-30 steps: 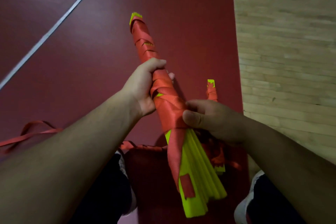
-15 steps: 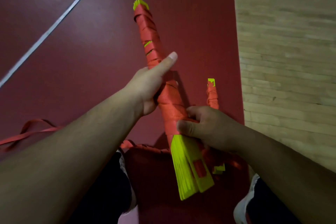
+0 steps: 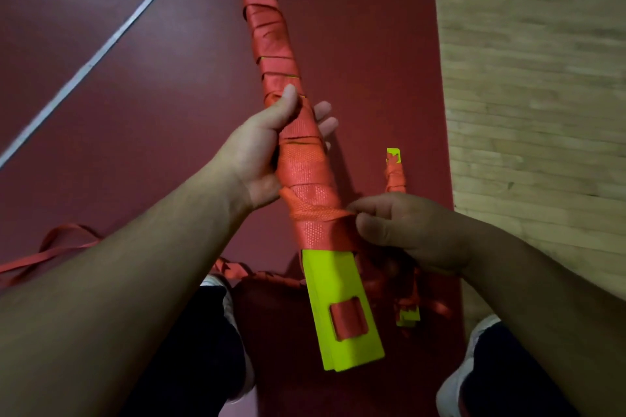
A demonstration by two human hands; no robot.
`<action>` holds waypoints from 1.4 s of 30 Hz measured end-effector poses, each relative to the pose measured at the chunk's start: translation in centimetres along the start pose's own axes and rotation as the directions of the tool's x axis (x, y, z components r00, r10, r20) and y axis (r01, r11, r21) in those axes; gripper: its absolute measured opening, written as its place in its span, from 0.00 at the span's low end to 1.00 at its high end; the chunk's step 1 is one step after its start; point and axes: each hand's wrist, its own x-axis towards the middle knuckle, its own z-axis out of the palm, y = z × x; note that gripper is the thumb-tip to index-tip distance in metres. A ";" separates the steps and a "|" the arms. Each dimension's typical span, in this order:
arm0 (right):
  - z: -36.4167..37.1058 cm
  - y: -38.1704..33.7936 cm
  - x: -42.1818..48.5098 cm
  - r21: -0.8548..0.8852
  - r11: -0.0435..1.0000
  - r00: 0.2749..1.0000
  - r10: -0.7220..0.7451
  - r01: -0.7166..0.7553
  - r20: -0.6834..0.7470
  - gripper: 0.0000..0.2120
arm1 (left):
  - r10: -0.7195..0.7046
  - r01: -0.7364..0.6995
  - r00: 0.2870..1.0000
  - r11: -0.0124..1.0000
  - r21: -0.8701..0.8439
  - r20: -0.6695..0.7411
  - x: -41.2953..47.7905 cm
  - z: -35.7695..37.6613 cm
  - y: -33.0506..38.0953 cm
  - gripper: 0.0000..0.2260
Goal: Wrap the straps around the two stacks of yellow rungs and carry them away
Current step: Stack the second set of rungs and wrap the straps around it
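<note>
With both forearms coming in from the bottom edge, nearest are dark trouser legs, a left shoe and a right shoe, pale-soled, on the red mat.

Just below and left of the right grip is the bare yellow near end of the held stack. It is lifted off the mat and tilted, far end pointing up-frame. A short red patch of webbing shows through a slot in that yellow end.

The right grip holds narrow. Thumb and fingertips pinch a twisted run of the strap, which crosses the stack sideways from the pinch toward the heel of the left grip. Above the bare yellow end the strap covers the held stack in overlapping turns.

The left grip is wrapped round the middle of the held stack. The thumb lies along the top and the fingertips show past the right side.

Beyond the left grip the wrapped stack runs on to a small yellow tip at the far end.

Beside and partly under the right grip, the second stack lies on the mat, also wound in strap. Yellow shows at its far end, and at its near end below the wrist.

Well left of the left forearm a loose strap loops on the mat. More tangled webbing lies between the shoes, detail unclear.

Far left of the left grip a white line crosses the mat. Right of the right grip is a wood floor.
</note>
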 end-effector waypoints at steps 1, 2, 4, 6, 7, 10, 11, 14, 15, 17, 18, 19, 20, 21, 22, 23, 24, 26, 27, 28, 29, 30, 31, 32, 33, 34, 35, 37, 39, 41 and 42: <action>0.0 -0.1 -0.2 -0.050 0.999 1.000 -0.004 0.003 -0.029 0.54 | 0.001 -0.001 1.000 1.000 0.015 0.002 0.0 0.0 0.0 0.17; -0.1 -0.2 -0.3 -0.075 0.997 0.999 -0.005 0.001 -0.050 0.58 | 0.006 -0.006 1.000 1.000 0.013 0.008 0.1 0.0 -0.1 0.19; 0.2 -0.2 -0.2 -0.081 0.997 0.997 -0.018 0.012 -0.073 0.54 | 0.029 -0.029 0.999 1.000 0.000 0.017 0.2 -0.1 -0.1 0.20; 0.8 -0.1 0.1 -0.045 0.997 0.997 -0.070 0.068 -0.041 0.39 | 0.059 -0.059 0.998 0.998 0.003 0.012 0.3 -0.1 -0.2 0.20; 1.1 -0.1 0.1 -0.011 0.996 0.996 -0.087 0.087 -0.021 0.34 | 0.075 -0.075 0.997 0.997 0.011 0.010 0.3 -0.1 -0.3 0.21; 1.5 -0.9 -0.2 0.081 0.993 0.995 -0.080 0.084 -0.054 0.14 | 0.117 -0.108 0.991 0.985 0.135 -0.063 0.6 -0.3 -0.3 0.25; 1.5 -1.0 -0.2 0.052 0.995 0.993 -0.080 0.085 -0.087 0.09 | 0.124 -0.101 0.987 0.974 0.203 -0.103 0.8 -0.5 -0.3 0.26; 1.4 -0.5 0.2 -0.342 0.938 0.969 -0.133 0.055 -0.209 0.12 | 0.030 0.032 0.983 0.941 0.336 -0.179 0.9 -0.8 -0.2 0.24; 1.5 -0.1 0.4 -0.468 0.883 0.963 -0.151 0.030 -0.224 0.15 | -0.025 0.092 0.980 0.936 0.341 -0.195 0.7 -0.6 -0.5 0.22; 1.9 0.1 0.5 -0.554 0.832 0.959 -0.173 0.021 -0.223 0.17 | -0.043 0.132 0.963 0.936 0.327 -0.266 0.6 -0.3 -1.4 0.18; 2.0 -0.1 0.5 -0.542 0.840 0.961 -0.174 0.032 -0.213 0.17 | -0.018 0.124 0.950 0.938 0.323 -0.313 0.6 -0.3 -1.8 0.16; 2.0 -0.4 0.4 -0.481 0.876 0.966 -0.161 0.045 -0.203 0.18 | -0.005 0.122 0.938 0.941 0.317 -0.347 0.8 -0.5 -2.1 0.14; 1.8 -0.7 0.3 -0.387 0.921 0.971 -0.129 0.041 -0.203 0.20 | -0.013 0.128 0.934 0.945 0.302 -0.356 0.9 -0.6 -2.1 0.13; 1.5 -1.0 0.2 -0.289 0.957 0.978 -0.091 0.033 -0.189 0.21 | -0.034 0.139 0.935 0.951 0.275 -0.352 1.1 -0.8 -2.0 0.11; 1.0 -1.4 0.0 -0.224 0.974 0.984 -0.059 0.020 -0.168 0.22 | -0.054 0.144 0.939 0.959 0.243 -0.341 1.2 -0.8 -1.8 0.09; 0.5 -1.6 -0.1 -0.208 0.978 0.990 -0.038 0.009 -0.138 0.23 | -0.062 0.139 0.942 0.966 0.216 -0.330 1.4 -0.9 -1.7 0.08; 0.2 -1.8 -0.3 -0.222 0.975 0.994 -0.020 -0.004 -0.109 0.24 | -0.058 0.126 0.945 0.972 0.197 -0.322 1.5 -0.9 -1.6 0.07; -0.4 -2.0 -0.5 -0.277 0.961 0.996 -0.006 -0.019 -0.090 0.25 | -0.026 0.085 0.953 0.979 0.184 -0.302 1.6 -0.9 -1.6 0.06; -0.6 -1.9 -0.5 -0.286 0.958 0.994 0.001 -0.032 -0.108 0.26 | -0.011 0.061 0.960 0.984 0.170 -0.281 1.6 -0.9 -1.4 0.05; -0.6 -1.8 -0.4 -0.273 0.961 0.991 0.012 -0.049 -0.136 0.28 | -0.002 0.039 0.969 0.989 0.142 -0.248 1.5 -0.7 -1.2 0.05; -0.5 -1.5 -0.3 -0.255 0.965 0.985 0.024 -0.067 -0.168 0.31 | 0.001 0.019 0.979 0.995 0.096 -0.205 1.4 -0.5 -1.1 0.04; -0.3 -1.2 -0.2 -0.244 0.967 0.982 0.025 -0.071 -0.188 0.33 | 0.005 0.000 0.988 0.999 0.032 -0.152 1.2 -0.3 -0.9 0.03; 0.1 -0.9 0.0 -0.228 0.972 0.985 0.021 -0.060 -0.172 0.35 | 0.013 -0.017 0.996 0.999 -0.044 -0.089 0.9 -0.1 -0.8 0.03; 0.5 -0.7 0.0 -0.190 0.980 0.992 0.033 -0.056 -0.121 0.35 | 0.026 -0.029 0.999 0.993 -0.115 -0.029 0.6 0.1 -0.8 0.05; 0.9 -0.4 0.0 -0.141 0.988 0.997 0.052 -0.061 -0.065 0.37 | 0.040 -0.036 0.999 0.984 -0.173 0.021 0.4 0.2 -0.8 0.09; 1.2 -0.2 0.0 -0.093 0.994 0.998 0.054 -0.057 -0.030 0.38 | 0.050 -0.038 0.997 0.979 -0.203 0.053 0.4 0.3 -0.7 0.12; 1.3 -0.2 0.0 -0.080 0.996 0.999 0.028 -0.031 -0.035 0.36 | 0.051 -0.038 0.996 0.980 -0.193 0.066 0.3 0.4 -0.6 0.14; 1.3 -0.4 -0.1 -0.153 0.988 0.992 -0.044 0.025 -0.119 0.27 | 0.055 -0.055 0.998 0.998 -0.027 0.005 0.3 0.5 -0.6 0.10; 1.2 -0.2 0.1 -0.267 0.964 0.973 -0.070 0.008 -0.222 0.25 | 0.073 -0.049 0.990 0.980 0.195 -0.118 0.3 0.7 -1.0 0.10; 1.1 -0.1 0.3 -0.326 0.945 0.968 -0.071 -0.012 -0.242 0.29 | 0.091 -0.042 0.979 0.964 0.261 -0.182 0.2 0.8 -1.8 0.11; 1.3 -0.2 0.3 -0.341 0.940 0.971 -0.066 -0.016 -0.228 0.31 | 0.107 -0.049 0.973 0.963 0.265 -0.206 0.3 0.7 -2.1 0.09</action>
